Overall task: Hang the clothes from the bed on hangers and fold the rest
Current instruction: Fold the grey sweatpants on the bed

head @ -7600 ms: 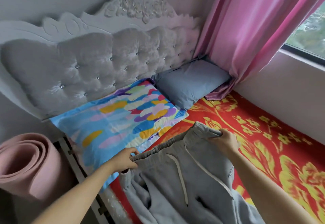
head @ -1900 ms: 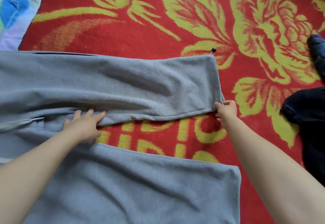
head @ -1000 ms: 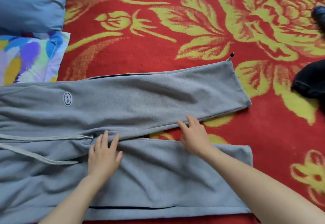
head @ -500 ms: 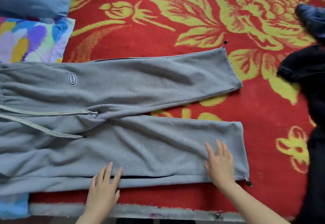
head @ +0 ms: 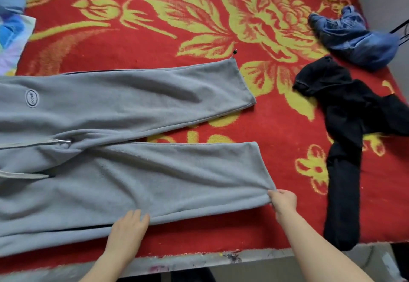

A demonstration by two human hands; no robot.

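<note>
Right hand (head: 283,201) has left the flat of the near leg since half a second back and is now at the hem's near corner. Its fingers and thumb pinch that corner, and the cloth is drawn into a small peak toward the pinch. Left hand (head: 128,228) has shifted right along the near seam; fingers close together, tips on the leg's edge, thumb hidden. Cannot tell whether it grips or only rests. Pants (head: 132,171), grey, lie flat on the blanket (head: 276,127), legs in a narrow V. The near leg runs between the two hands, the far leg lies well beyond the fingertips, and the waist and drawcord are off to the left of the left fingers. Black garment (head: 345,127) sprawls right of the right fingers, apart from the hem; blue garment (head: 354,38) is crumpled farther beyond. Judgement: the near leg is about to go over onto the far one, as a first fold. Risks: a corner-only pinch lets the hem sag and twist in the lift, so the legs land misaligned. If the left fingers catch only the top layer, the leg opens and creases. The drawcord may get trapped in the fold. The pants sit close to the bed edge, so a pull toward the body could slide them off.
</note>
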